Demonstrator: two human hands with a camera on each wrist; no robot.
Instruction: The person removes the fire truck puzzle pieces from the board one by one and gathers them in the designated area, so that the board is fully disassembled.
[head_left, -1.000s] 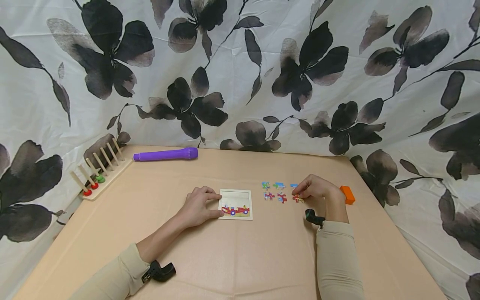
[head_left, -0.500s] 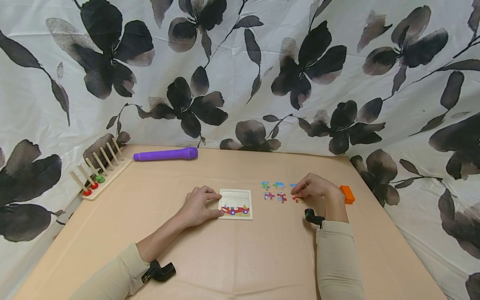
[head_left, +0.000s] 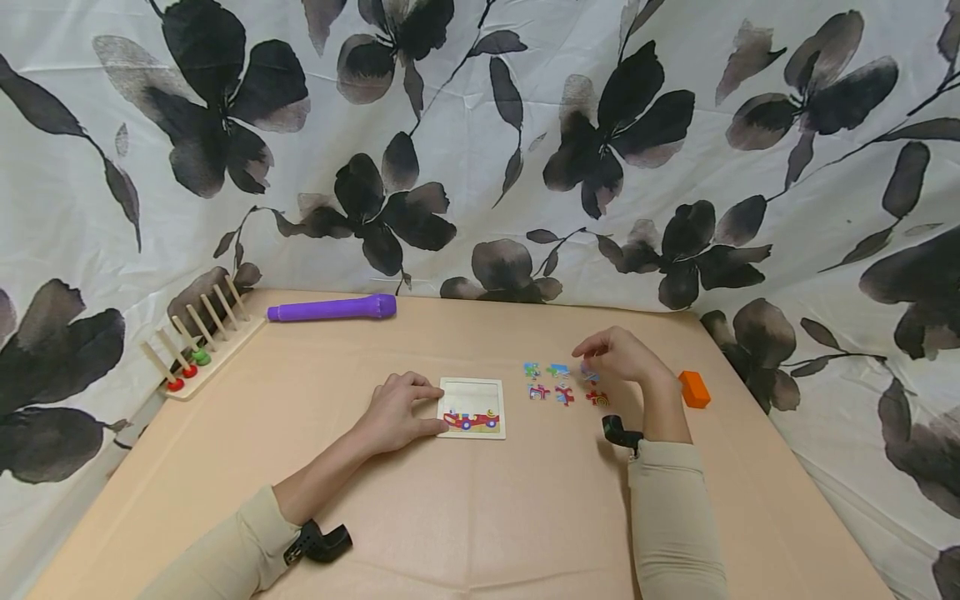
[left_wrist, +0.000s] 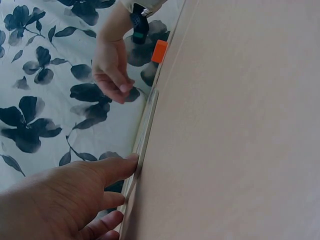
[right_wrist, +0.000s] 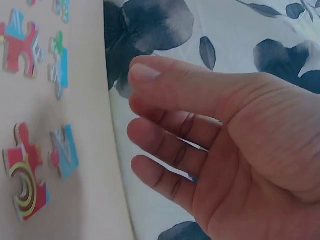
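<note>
A small white-rimmed puzzle tray lies on the table; its near part is filled with a red vehicle picture, its far part bare. My left hand rests on the tray's left edge, thumb near the front corner and fingertips farther back. Several loose jigsaw pieces lie in two rows to the tray's right. Above the far right blue piece hovers my right hand. In the right wrist view its fingers are loosely bent, with nothing seen between them. A red piece with a yellow swirl lies beside the blue one.
An orange block sits right of my right wrist. At the far left stands a wooden peg rack with red and green beads. A purple stick-shaped object lies along the back edge, before a flowered cloth.
My right hand has lifted off the right-hand pieces and shifted slightly away from me. The blue piece and the swirl piece show more fully now. The left hand and tray stay put.
</note>
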